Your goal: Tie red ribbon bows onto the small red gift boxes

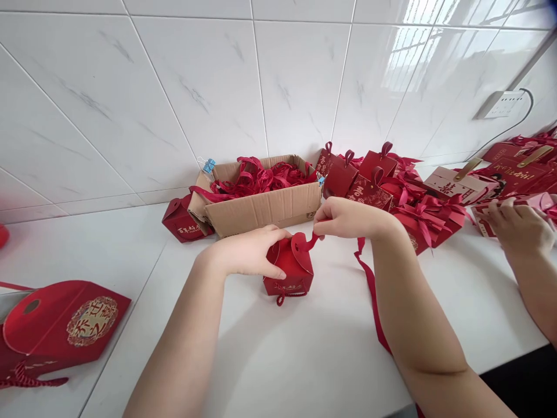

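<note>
A small red gift box stands on the white tabletop, with a twisted red cord hanging at its front. My left hand grips the box from its left side, thumb on the front face. Pinched in my right hand is a red ribbon, whose near end meets the hole in the box's rounded top flap. The rest of the ribbon trails down behind my right forearm. Whether the ribbon passes through the hole is too small to tell.
Behind the box sits a cardboard carton of red ribbons, with a red box beside it. A larger red box lies at left. Several decorated boxes line the right; another person's hand touches one.
</note>
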`<action>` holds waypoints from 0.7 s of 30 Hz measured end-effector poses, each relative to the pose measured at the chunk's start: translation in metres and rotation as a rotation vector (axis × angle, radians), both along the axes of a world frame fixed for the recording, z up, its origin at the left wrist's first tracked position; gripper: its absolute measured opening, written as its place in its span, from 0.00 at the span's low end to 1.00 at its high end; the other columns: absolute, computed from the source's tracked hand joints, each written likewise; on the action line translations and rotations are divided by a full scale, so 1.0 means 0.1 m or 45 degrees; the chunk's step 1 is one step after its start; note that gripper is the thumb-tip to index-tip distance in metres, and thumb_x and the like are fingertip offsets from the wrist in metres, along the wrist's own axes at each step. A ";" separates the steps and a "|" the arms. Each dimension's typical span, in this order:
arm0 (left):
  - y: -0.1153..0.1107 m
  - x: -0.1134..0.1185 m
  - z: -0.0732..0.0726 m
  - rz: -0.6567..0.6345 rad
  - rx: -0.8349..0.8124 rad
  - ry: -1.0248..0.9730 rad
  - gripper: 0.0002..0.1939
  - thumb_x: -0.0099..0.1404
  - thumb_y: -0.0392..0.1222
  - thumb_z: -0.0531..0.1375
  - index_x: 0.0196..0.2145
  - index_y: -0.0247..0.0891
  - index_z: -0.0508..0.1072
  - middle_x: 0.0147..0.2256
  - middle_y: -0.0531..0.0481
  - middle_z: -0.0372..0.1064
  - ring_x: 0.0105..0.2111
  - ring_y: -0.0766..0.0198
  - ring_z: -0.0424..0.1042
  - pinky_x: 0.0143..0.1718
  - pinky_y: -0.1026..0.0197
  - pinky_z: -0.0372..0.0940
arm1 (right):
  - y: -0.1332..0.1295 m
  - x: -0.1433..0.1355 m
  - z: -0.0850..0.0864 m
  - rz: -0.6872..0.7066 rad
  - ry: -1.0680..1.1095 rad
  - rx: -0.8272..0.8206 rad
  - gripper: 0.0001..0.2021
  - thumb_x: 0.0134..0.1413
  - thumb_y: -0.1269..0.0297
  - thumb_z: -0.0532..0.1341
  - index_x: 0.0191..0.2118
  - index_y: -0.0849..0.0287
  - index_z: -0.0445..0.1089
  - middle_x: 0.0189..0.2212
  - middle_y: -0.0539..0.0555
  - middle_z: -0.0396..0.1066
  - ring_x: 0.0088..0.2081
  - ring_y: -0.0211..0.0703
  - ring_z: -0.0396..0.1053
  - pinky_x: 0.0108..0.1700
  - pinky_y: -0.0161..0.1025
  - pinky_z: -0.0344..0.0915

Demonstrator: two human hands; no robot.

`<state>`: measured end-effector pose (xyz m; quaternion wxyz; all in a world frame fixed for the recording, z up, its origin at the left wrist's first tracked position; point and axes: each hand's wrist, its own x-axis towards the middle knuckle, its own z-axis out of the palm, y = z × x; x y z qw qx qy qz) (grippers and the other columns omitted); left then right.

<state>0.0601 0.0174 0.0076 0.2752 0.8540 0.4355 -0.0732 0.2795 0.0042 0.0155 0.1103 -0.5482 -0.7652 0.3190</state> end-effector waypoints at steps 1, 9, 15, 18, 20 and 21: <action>0.00 0.00 0.00 0.006 0.002 -0.014 0.33 0.53 0.55 0.60 0.57 0.51 0.63 0.55 0.51 0.64 0.46 0.54 0.69 0.36 0.60 0.65 | 0.00 -0.01 -0.01 0.019 0.003 -0.004 0.10 0.46 0.64 0.56 0.18 0.59 0.63 0.17 0.46 0.48 0.20 0.33 0.45 0.22 0.36 0.44; -0.01 0.00 0.00 0.023 0.012 -0.042 0.25 0.57 0.53 0.55 0.52 0.50 0.68 0.52 0.51 0.67 0.39 0.57 0.71 0.34 0.60 0.64 | -0.05 0.02 0.04 0.083 0.186 -0.028 0.11 0.48 0.66 0.55 0.18 0.59 0.58 0.18 0.45 0.45 0.21 0.33 0.42 0.23 0.36 0.42; 0.00 -0.01 0.00 0.018 0.042 -0.022 0.24 0.56 0.53 0.57 0.51 0.49 0.68 0.51 0.51 0.66 0.41 0.56 0.71 0.36 0.59 0.65 | -0.03 0.02 0.03 0.037 0.219 -0.009 0.09 0.47 0.66 0.55 0.19 0.59 0.60 0.18 0.45 0.47 0.21 0.33 0.43 0.23 0.36 0.43; 0.00 -0.01 -0.01 0.021 0.039 -0.029 0.24 0.57 0.53 0.56 0.52 0.49 0.67 0.51 0.51 0.66 0.41 0.56 0.71 0.35 0.60 0.65 | -0.01 0.00 0.00 0.071 0.171 -0.029 0.10 0.47 0.66 0.55 0.19 0.59 0.61 0.18 0.45 0.47 0.22 0.33 0.44 0.24 0.36 0.44; 0.00 -0.01 -0.01 0.023 0.035 -0.046 0.25 0.57 0.53 0.56 0.52 0.49 0.67 0.52 0.50 0.66 0.41 0.56 0.71 0.35 0.60 0.64 | 0.01 -0.01 -0.02 0.068 0.099 -0.045 0.10 0.47 0.66 0.55 0.18 0.59 0.61 0.18 0.46 0.47 0.22 0.33 0.44 0.24 0.36 0.44; 0.00 -0.01 -0.01 0.020 0.033 -0.054 0.25 0.57 0.53 0.56 0.52 0.48 0.68 0.52 0.50 0.66 0.41 0.56 0.71 0.35 0.60 0.64 | 0.01 -0.02 -0.02 0.051 0.060 -0.048 0.10 0.46 0.66 0.56 0.18 0.59 0.60 0.18 0.46 0.47 0.21 0.33 0.44 0.24 0.36 0.44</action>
